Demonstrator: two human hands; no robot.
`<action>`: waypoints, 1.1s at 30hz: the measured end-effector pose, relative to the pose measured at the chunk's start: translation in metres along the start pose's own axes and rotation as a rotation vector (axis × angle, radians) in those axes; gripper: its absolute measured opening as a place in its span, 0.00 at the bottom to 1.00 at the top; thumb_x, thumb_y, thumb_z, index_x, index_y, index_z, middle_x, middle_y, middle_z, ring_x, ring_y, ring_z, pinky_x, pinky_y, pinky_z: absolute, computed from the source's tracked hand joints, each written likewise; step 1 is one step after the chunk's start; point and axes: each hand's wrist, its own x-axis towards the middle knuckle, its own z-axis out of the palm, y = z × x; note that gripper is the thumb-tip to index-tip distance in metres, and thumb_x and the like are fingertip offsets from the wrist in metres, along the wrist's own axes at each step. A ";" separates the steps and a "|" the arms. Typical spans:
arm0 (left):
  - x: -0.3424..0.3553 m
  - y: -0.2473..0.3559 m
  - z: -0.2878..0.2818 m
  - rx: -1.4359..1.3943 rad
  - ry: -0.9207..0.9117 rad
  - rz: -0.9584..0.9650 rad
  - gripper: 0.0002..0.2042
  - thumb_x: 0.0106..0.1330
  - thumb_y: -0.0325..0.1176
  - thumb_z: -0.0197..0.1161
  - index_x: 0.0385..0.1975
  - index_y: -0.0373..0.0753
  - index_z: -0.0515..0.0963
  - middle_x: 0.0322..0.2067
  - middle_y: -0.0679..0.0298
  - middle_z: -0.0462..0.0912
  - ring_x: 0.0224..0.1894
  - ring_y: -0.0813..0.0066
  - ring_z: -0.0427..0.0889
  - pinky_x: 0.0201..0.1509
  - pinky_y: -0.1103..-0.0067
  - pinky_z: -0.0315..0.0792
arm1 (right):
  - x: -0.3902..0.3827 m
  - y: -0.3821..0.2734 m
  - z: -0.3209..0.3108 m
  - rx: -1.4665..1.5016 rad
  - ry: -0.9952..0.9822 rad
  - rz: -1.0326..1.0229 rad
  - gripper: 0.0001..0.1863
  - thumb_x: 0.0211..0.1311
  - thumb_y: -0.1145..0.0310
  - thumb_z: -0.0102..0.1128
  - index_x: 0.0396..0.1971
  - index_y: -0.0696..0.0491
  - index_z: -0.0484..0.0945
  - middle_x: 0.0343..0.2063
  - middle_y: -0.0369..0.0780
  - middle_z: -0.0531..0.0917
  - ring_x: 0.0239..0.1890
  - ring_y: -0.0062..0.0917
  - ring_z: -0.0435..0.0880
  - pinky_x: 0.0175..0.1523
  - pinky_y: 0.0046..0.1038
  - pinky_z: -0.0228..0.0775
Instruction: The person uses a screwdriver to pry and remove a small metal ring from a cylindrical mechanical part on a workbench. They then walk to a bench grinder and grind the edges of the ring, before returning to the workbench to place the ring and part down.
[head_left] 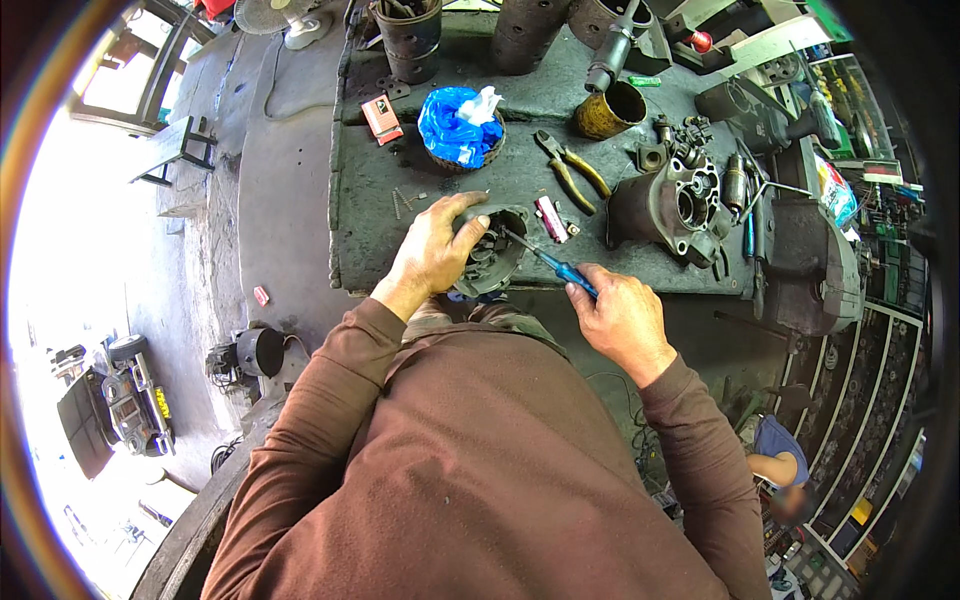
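Observation:
My left hand (432, 245) grips the left rim of a round, dark metal housing (492, 262) at the front edge of the workbench. Some inner parts show in its open face. In my right hand (622, 312) is a screwdriver (570, 275) with a translucent blue handle; its shaft points left into the housing. The exact spot where the tip touches is too small to make out. Just past the housing lies a small pink-and-white box (551, 220). Pliers (573, 172) with yellowish handles rest farther back. Small springs (402, 202) lie left of my left hand.
A larger cast-metal housing (670, 205) stands on the bench (375, 255) to the right. Toward the back are a basket with a blue plastic bag (458, 125), a red-and-white packet (382, 119) and a yellowish cup (610, 110). Another person (780, 450) is at lower right.

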 end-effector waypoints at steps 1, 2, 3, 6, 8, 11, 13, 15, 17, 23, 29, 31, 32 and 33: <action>0.000 0.000 0.000 -0.006 -0.003 -0.005 0.23 0.75 0.42 0.62 0.62 0.32 0.81 0.57 0.38 0.85 0.59 0.39 0.83 0.66 0.61 0.75 | 0.000 0.000 0.000 -0.003 -0.012 0.013 0.16 0.71 0.55 0.63 0.45 0.52 0.87 0.31 0.51 0.89 0.35 0.52 0.90 0.40 0.52 0.81; 0.000 0.000 0.000 -0.011 0.002 -0.001 0.23 0.75 0.42 0.62 0.62 0.32 0.81 0.57 0.38 0.84 0.59 0.39 0.83 0.66 0.61 0.75 | 0.000 -0.001 0.001 0.000 -0.014 0.018 0.16 0.71 0.55 0.63 0.45 0.52 0.87 0.31 0.51 0.89 0.34 0.52 0.90 0.40 0.52 0.81; 0.000 0.000 0.000 -0.011 -0.005 -0.010 0.23 0.75 0.42 0.62 0.62 0.32 0.81 0.57 0.38 0.84 0.59 0.39 0.84 0.66 0.61 0.75 | 0.000 -0.001 0.001 0.000 -0.018 0.030 0.16 0.71 0.55 0.63 0.45 0.52 0.87 0.31 0.51 0.89 0.34 0.52 0.90 0.40 0.52 0.81; 0.000 0.000 0.000 -0.003 -0.001 -0.005 0.23 0.75 0.42 0.62 0.62 0.32 0.81 0.57 0.38 0.84 0.59 0.39 0.84 0.66 0.61 0.75 | 0.000 -0.001 0.001 0.003 -0.004 0.015 0.16 0.71 0.55 0.63 0.45 0.52 0.87 0.31 0.51 0.89 0.34 0.52 0.90 0.40 0.51 0.81; 0.000 0.001 0.000 0.010 0.003 0.004 0.23 0.75 0.42 0.62 0.62 0.32 0.81 0.56 0.38 0.84 0.59 0.40 0.84 0.66 0.60 0.75 | 0.000 -0.001 0.001 0.007 0.011 0.010 0.16 0.71 0.55 0.64 0.45 0.52 0.87 0.30 0.51 0.89 0.33 0.52 0.89 0.39 0.52 0.81; -0.001 0.001 0.000 0.012 0.006 0.009 0.23 0.74 0.42 0.62 0.63 0.32 0.81 0.56 0.38 0.84 0.58 0.40 0.84 0.66 0.61 0.75 | 0.001 -0.004 0.001 -0.032 0.044 -0.024 0.15 0.70 0.56 0.65 0.44 0.52 0.86 0.29 0.49 0.89 0.31 0.51 0.89 0.36 0.51 0.81; -0.001 0.002 0.001 0.008 0.001 0.007 0.24 0.74 0.42 0.62 0.63 0.32 0.81 0.56 0.38 0.85 0.58 0.40 0.84 0.66 0.61 0.76 | 0.002 -0.007 -0.001 -0.087 0.083 -0.072 0.14 0.70 0.56 0.66 0.42 0.52 0.86 0.28 0.48 0.88 0.28 0.48 0.89 0.34 0.49 0.81; -0.002 0.002 0.002 0.010 0.006 0.014 0.24 0.74 0.42 0.62 0.62 0.31 0.81 0.56 0.38 0.85 0.57 0.40 0.84 0.65 0.60 0.76 | 0.003 -0.010 -0.005 -0.142 0.139 -0.149 0.14 0.69 0.56 0.67 0.41 0.51 0.85 0.27 0.46 0.87 0.26 0.46 0.89 0.31 0.47 0.80; -0.001 0.001 0.001 0.015 0.016 0.023 0.24 0.74 0.42 0.63 0.62 0.31 0.81 0.55 0.38 0.85 0.57 0.40 0.84 0.65 0.60 0.76 | 0.002 -0.012 -0.010 -0.178 0.109 -0.133 0.13 0.69 0.58 0.67 0.44 0.51 0.85 0.28 0.45 0.87 0.28 0.46 0.89 0.33 0.46 0.80; 0.000 -0.001 0.000 -0.004 0.009 0.032 0.23 0.75 0.42 0.63 0.62 0.31 0.81 0.55 0.39 0.85 0.56 0.41 0.84 0.64 0.60 0.76 | 0.003 -0.015 -0.011 -0.205 0.073 -0.130 0.13 0.69 0.57 0.67 0.42 0.51 0.85 0.27 0.45 0.87 0.27 0.45 0.89 0.32 0.45 0.80; 0.000 -0.001 0.000 0.014 0.015 0.044 0.23 0.75 0.41 0.62 0.62 0.31 0.81 0.54 0.40 0.85 0.56 0.41 0.84 0.64 0.61 0.76 | 0.004 -0.015 -0.008 -0.185 0.073 -0.100 0.14 0.70 0.56 0.66 0.42 0.51 0.85 0.28 0.46 0.87 0.27 0.45 0.89 0.33 0.46 0.81; 0.000 0.000 -0.001 -0.001 0.009 0.031 0.23 0.75 0.41 0.62 0.62 0.31 0.81 0.54 0.40 0.85 0.56 0.41 0.84 0.64 0.61 0.76 | 0.003 -0.015 -0.010 -0.176 0.060 -0.077 0.13 0.70 0.57 0.66 0.43 0.51 0.85 0.29 0.46 0.88 0.29 0.47 0.89 0.34 0.47 0.81; 0.000 0.000 -0.001 -0.001 0.010 0.031 0.23 0.75 0.41 0.62 0.62 0.31 0.81 0.54 0.40 0.85 0.56 0.41 0.85 0.64 0.61 0.76 | 0.003 -0.015 -0.011 -0.172 0.050 -0.065 0.13 0.70 0.57 0.66 0.44 0.51 0.85 0.29 0.47 0.88 0.30 0.48 0.89 0.35 0.48 0.81; 0.000 0.000 -0.001 -0.005 0.005 0.022 0.23 0.75 0.41 0.62 0.62 0.31 0.81 0.54 0.40 0.85 0.55 0.41 0.85 0.63 0.60 0.76 | 0.003 -0.016 -0.012 -0.164 0.048 -0.054 0.13 0.70 0.58 0.66 0.45 0.50 0.85 0.29 0.47 0.88 0.31 0.48 0.89 0.35 0.49 0.80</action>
